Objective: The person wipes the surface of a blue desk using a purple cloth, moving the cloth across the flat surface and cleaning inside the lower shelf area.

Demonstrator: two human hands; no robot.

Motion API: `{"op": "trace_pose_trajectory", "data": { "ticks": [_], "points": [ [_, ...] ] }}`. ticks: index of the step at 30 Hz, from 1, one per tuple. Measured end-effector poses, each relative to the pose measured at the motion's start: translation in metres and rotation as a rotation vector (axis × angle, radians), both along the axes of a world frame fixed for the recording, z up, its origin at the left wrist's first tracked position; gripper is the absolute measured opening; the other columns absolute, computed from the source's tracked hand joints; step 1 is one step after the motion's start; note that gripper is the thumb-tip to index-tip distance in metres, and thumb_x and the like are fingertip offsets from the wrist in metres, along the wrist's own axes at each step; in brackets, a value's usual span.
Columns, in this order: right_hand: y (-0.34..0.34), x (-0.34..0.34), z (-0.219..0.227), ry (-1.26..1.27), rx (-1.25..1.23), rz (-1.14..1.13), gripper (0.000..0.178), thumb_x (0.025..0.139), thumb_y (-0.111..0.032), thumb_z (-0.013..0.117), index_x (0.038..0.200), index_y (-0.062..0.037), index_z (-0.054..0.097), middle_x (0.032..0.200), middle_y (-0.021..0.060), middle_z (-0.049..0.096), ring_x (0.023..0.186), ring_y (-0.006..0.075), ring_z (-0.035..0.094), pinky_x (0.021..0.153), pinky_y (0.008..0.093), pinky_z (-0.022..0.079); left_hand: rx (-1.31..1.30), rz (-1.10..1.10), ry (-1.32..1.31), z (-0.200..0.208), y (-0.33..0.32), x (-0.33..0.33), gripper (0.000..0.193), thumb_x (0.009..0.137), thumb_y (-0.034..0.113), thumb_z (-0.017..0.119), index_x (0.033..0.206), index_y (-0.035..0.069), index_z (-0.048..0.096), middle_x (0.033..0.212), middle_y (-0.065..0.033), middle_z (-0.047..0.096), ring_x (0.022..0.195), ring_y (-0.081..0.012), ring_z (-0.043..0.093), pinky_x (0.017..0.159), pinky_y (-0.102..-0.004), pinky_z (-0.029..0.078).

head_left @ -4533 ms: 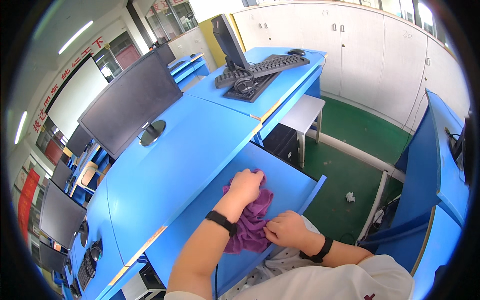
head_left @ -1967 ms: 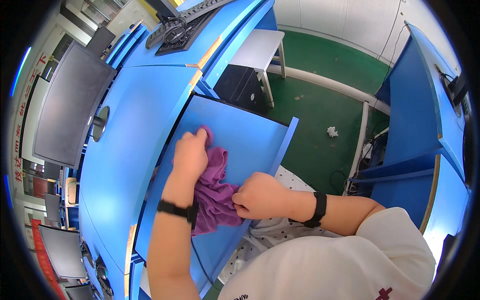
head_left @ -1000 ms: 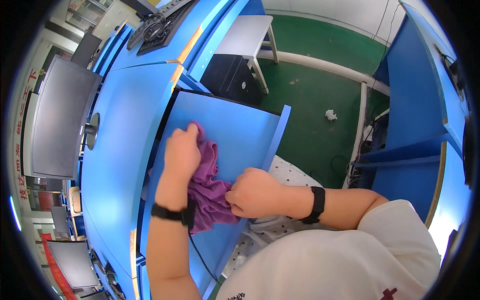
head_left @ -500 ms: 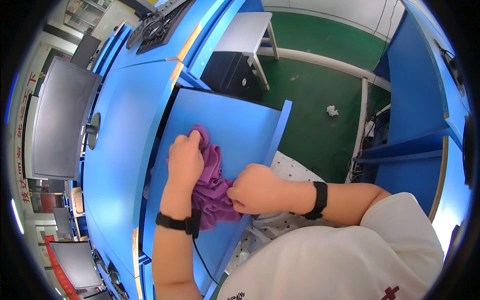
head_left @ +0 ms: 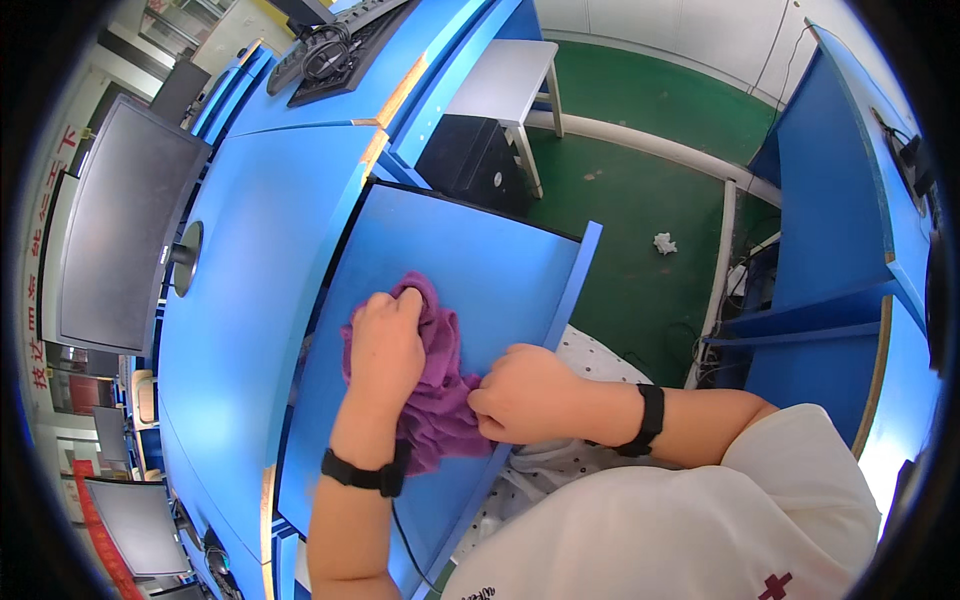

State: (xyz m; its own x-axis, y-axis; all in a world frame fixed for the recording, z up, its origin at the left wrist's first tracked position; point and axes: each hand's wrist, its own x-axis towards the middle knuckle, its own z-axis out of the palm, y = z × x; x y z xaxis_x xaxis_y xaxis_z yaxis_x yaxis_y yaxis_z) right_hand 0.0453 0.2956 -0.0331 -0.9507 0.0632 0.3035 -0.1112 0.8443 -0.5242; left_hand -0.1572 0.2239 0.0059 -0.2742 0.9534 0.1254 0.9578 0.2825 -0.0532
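A crumpled purple cloth (head_left: 440,375) lies on the pulled-out blue tray (head_left: 470,265) of a desk. My left hand (head_left: 390,340) is closed on the cloth's upper left part, with folds bunched around its fingers. At the cloth's right edge, close to the tray's front lip, my right hand (head_left: 525,393) is curled shut on the fabric. Both wrists wear black bands, and a thin cable (head_left: 405,535) runs down from the left one.
The blue desktop (head_left: 240,270) left of the tray carries a monitor (head_left: 135,235), with a keyboard (head_left: 355,55) and coiled cable farther back. Beyond the tray stand a black computer case (head_left: 475,160) and a grey stool (head_left: 505,80). Crumpled paper (head_left: 664,243) lies on the green floor.
The whole view has shifted slightly, so tray, cloth and hands sit a little lower and farther right. Both hands keep their hold on the cloth, whose folds have changed slightly.
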Motion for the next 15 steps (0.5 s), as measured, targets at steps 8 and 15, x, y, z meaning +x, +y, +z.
{"op": "trace_pose_trajectory", "data": {
  "ticks": [8,15],
  "points": [
    [-0.006,-0.002,0.002,0.067,-0.027,0.007,0.019,0.072,-0.021,0.063,0.059,-0.0117,0.053,0.055,0.0021,0.054,0.055,0.0252,0.054,0.059,0.0383,0.042,0.105,0.292,-0.093,-0.003,-0.002,-0.070,0.022,0.084,0.006,0.058,0.105,0.006,0.056,0.089,-0.0255,0.061,0.085,-0.0472,0.059,0.075,-0.0529,0.048],
    [0.001,0.002,0.001,0.071,-0.036,0.004,0.020,0.072,-0.021,0.064,0.059,-0.0112,0.053,0.054,0.0031,0.054,0.054,0.0262,0.054,0.059,0.0395,0.043,-0.019,0.056,-0.016,0.008,-0.017,-0.014,0.023,0.075,0.001,0.058,0.098,0.004,0.057,0.080,-0.0250,0.060,0.077,-0.0448,0.060,0.069,-0.0538,0.047]
  ]
}}
